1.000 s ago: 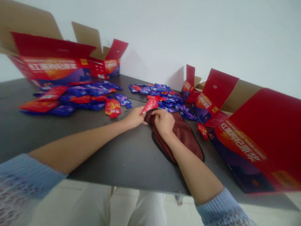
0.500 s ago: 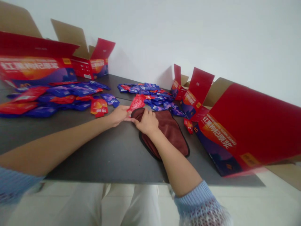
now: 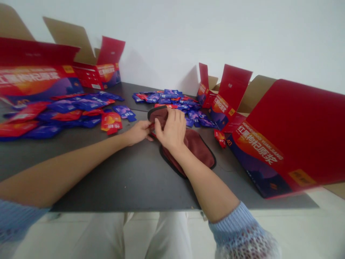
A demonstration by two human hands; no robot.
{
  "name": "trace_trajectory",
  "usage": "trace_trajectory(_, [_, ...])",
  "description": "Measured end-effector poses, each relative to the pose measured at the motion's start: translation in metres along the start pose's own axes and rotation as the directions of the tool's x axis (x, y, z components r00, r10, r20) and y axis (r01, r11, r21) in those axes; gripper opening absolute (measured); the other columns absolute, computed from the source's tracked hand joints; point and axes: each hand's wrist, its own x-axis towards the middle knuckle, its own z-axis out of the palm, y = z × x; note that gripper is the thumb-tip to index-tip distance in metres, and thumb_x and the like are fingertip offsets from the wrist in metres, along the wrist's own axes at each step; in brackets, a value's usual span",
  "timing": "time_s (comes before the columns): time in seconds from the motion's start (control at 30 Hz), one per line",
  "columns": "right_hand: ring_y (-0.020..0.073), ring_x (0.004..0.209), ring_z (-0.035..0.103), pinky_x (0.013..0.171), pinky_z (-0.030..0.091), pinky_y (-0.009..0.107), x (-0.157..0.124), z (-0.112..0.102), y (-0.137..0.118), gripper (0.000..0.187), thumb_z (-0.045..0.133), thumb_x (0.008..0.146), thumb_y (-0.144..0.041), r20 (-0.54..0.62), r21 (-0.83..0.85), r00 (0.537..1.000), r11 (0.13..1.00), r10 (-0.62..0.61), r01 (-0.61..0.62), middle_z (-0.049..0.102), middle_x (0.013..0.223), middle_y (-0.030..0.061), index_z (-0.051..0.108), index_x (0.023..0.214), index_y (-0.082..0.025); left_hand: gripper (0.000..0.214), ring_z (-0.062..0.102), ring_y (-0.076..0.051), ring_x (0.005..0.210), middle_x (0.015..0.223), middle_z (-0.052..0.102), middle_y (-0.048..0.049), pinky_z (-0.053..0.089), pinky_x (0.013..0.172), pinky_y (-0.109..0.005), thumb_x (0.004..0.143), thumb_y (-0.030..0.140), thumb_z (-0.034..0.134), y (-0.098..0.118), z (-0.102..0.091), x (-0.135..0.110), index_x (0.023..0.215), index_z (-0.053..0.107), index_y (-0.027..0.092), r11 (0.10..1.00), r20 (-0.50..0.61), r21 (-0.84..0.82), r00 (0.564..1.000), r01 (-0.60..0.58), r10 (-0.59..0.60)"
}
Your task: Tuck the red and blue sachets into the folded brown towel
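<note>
A brown cloth (image 3: 198, 145) with black edging lies on the grey table, its upper left part raised and folded over. My right hand (image 3: 174, 129) presses on this raised part, fingers extended together over the fabric and thumb on its near side. Just left of it, my left hand (image 3: 138, 133) is closed at the cloth's edge, pinching a red sachet that is now almost wholly covered by the cloth and my fingers. Behind the cloth is a pile of blue and red sachets (image 3: 169, 96). Left of my left hand lies an orange-red sachet (image 3: 111, 121).
A larger heap of sachets (image 3: 64, 106) covers the table's left side. Open red cartons stand at the far left (image 3: 35, 81), back left (image 3: 109, 73) and right (image 3: 258, 144), with smaller ones (image 3: 222, 108) behind. One red sachet (image 3: 220, 138) lies by the right carton. The table's front edge (image 3: 129, 210) is near me.
My right hand has shifted up slightly, its fingers straightening from a curled grasp. The cloth's raised part now covers the red sachet that showed between my hands. The whole view has shifted slightly.
</note>
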Motion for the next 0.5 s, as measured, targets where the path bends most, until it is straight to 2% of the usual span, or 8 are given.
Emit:
trace_trajectory(0.07, [0.0371,0.136,0.033,0.107,0.034,0.053,0.002,0.011,0.009,0.06,0.052,0.088,-0.048,-0.066,-0.034,0.997,0.998,0.051,-0.053,0.047,0.136,0.024,0.045,0.131,-0.008,0.041,0.068,-0.021,0.083,0.092,0.072,-0.0078,0.058,0.058,-0.026,0.076,0.049,0.073,0.0,-0.001,0.0,0.1,0.07,0.015,1.0,0.031,0.014,1.0,-0.005,0.004])
trace_trajectory(0.13, [0.0393,0.138,0.028,0.107,0.033,0.056,0.005,0.019,0.02,0.067,0.055,0.084,-0.052,-0.138,-0.016,0.98,0.989,0.146,-0.15,0.041,0.139,0.0265,0.041,0.132,-0.007,0.041,0.068,-0.02,0.084,0.093,0.073,-0.0069,0.057,0.061,-0.025,0.077,0.048,0.071,0.002,-0.003,-0.001,0.103,0.07,0.017,1.0,0.065,-0.001,0.998,0.003,-0.003])
trace_trajectory(0.2, [0.0371,0.132,0.038,0.103,0.038,0.053,0.008,0.025,0.034,0.063,0.053,0.086,-0.051,-0.151,0.064,0.965,0.976,0.213,-0.206,0.044,0.134,0.0265,0.039,0.13,-0.008,0.043,0.068,-0.019,0.086,0.096,0.074,-0.007,0.056,0.064,-0.025,0.077,0.047,0.071,0.004,-0.004,-0.003,0.108,0.07,0.017,0.999,0.117,-0.024,0.993,0.026,-0.023])
trace_trajectory(0.3, [0.0288,0.105,0.059,0.09,0.047,0.044,0.012,0.029,0.056,0.051,0.05,0.09,-0.049,-0.062,0.247,0.938,0.916,0.341,-0.316,0.057,0.11,0.0166,0.037,0.124,-0.013,0.045,0.069,-0.019,0.087,0.098,0.075,-0.0087,0.054,0.064,-0.023,0.076,0.045,0.073,0.007,-0.007,-0.004,0.111,0.069,0.016,0.995,0.182,-0.064,0.981,0.075,-0.062])
trace_trajectory(0.4, [0.0225,0.09,0.06,0.086,0.048,0.039,0.016,0.029,0.073,0.05,0.057,0.085,-0.055,-0.055,0.414,0.908,0.837,0.416,-0.359,0.056,0.094,0.0064,0.036,0.113,-0.019,0.047,0.07,-0.019,0.084,0.099,0.075,-0.0108,0.053,0.063,-0.023,0.076,0.041,0.074,0.009,-0.009,-0.003,0.114,0.068,0.015,0.984,0.204,-0.125,0.974,0.126,-0.099])
trace_trajectory(0.5, [0.0196,0.093,0.057,0.088,0.046,0.036,0.018,0.027,0.074,0.043,0.053,0.086,-0.058,-0.156,0.499,0.865,0.794,0.476,-0.347,0.052,0.097,0.0053,0.034,0.102,-0.023,0.046,0.07,-0.017,0.075,0.098,0.075,-0.0111,0.053,0.058,-0.022,0.077,0.033,0.071,0.008,-0.007,0.0,0.119,0.066,0.015,0.979,0.155,-0.143,0.981,0.143,-0.12])
